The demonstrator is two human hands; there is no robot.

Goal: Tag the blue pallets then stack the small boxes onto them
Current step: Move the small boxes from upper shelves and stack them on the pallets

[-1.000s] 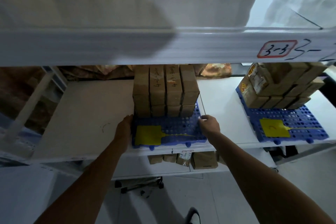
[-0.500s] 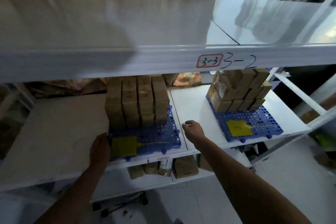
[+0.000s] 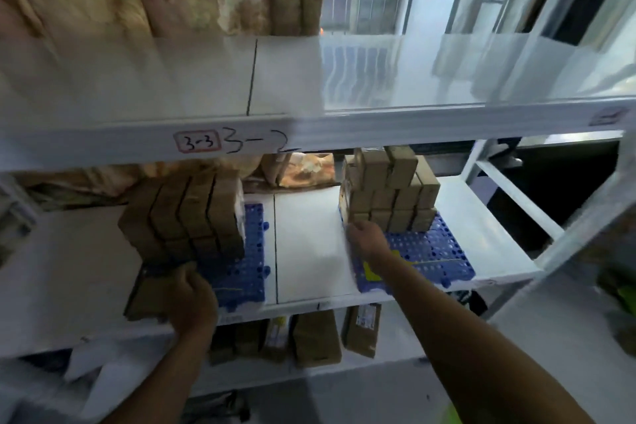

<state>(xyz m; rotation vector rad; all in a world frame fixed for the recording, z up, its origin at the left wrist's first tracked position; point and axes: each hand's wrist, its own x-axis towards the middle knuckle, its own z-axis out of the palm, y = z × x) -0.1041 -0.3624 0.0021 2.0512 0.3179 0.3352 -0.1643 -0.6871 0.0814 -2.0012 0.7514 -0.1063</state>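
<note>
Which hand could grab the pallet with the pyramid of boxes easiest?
Probably the right hand. It already reaches the left edge of the right pallet, just below the stepped boxes. The left hand is busy at the left pallet, fingers curled at its front.

Probably storeroom: labelled shelving (image 3: pixel 241 144), boxes (image 3: pixel 389 196)

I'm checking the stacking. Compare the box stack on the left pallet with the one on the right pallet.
The left stack is one even block of tall boxes set side by side; the right stack is stepped, with smaller boxes in several tiers narrowing upward. The left hand is curled at the front of the left pallet; the right hand reaches the right pallet's left edge by its stack. Both are brown cardboard on blue perforated pallets, on one shelf.
</note>
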